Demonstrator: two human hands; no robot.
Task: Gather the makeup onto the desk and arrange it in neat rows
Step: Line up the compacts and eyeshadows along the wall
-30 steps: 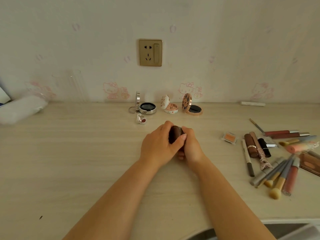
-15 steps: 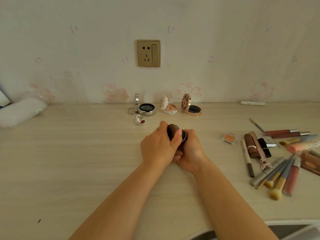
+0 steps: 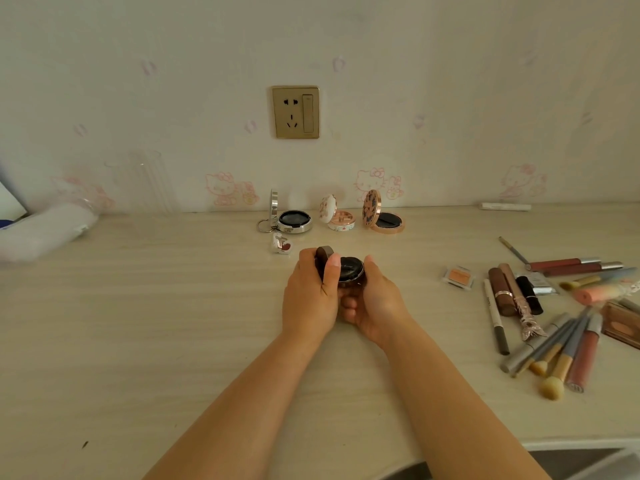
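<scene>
Both hands meet at the middle of the desk (image 3: 173, 341), holding a small dark round compact (image 3: 348, 270) between them. The left hand (image 3: 310, 299) curls around the lid, which stands raised at about 10 o'clock from the base, with the thumb lying across the hinge side and the fingers wrapped behind. The right hand (image 3: 375, 306) cups the base from below and from 3 o'clock, its fingers curled under and the thumb up along the rim. The open base shows a black puff inside.

A second ago the compact was closed and mostly hidden between the two hands; half a second ago the lid had begun to lift; now it is open wide and the inside shows.

At 12 o'clock from the hands three open compacts (image 3: 341, 220) stand in a row by the wall, a small heart-shaped case (image 3: 282, 243) just before them. At 3 o'clock lie brushes (image 3: 554, 358), lipsticks (image 3: 500, 289) and lip gloss tubes (image 3: 568, 263) in a loose pile.
</scene>
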